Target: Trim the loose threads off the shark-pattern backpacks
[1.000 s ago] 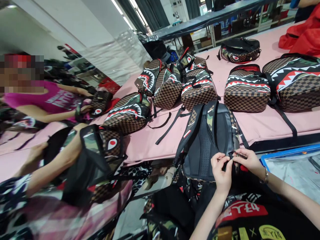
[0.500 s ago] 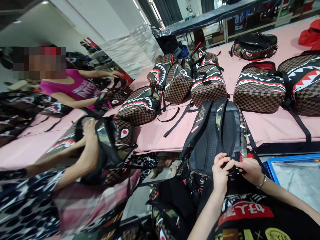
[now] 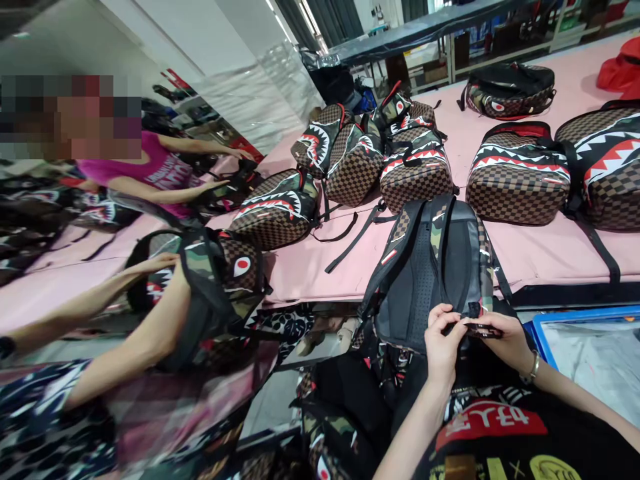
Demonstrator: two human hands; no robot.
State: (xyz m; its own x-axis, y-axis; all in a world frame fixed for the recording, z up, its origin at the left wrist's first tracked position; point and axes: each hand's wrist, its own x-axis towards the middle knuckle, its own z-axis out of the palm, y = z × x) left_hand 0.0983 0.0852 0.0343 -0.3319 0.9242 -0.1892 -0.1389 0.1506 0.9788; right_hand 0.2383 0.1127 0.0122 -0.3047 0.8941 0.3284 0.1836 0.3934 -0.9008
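Observation:
A backpack point(image 3: 434, 267) lies face down over the near edge of the pink table point(image 3: 320, 267), its grey padded back and camouflage straps up. My left hand point(image 3: 442, 347) and my right hand point(image 3: 505, 337) meet at its lower end. Both pinch a small dark strap end or buckle point(image 3: 475, 328) between fingers and thumbs. A bracelet sits on my right wrist. My dark printed shirt fills the bottom right.
Several brown checkered shark-mouth backpacks point(image 3: 517, 175) lie in rows on the table. A person at left point(image 3: 150, 333) holds another backpack point(image 3: 220, 280); a person in a pink top point(image 3: 150, 170) works further left. A blue-edged tray point(image 3: 585, 347) is at right.
My hands have shifted slightly along the backpack's lower edge, still pinching the strap piece. The person at left turned their backpack and stretched an arm leftward. The view shifted left.

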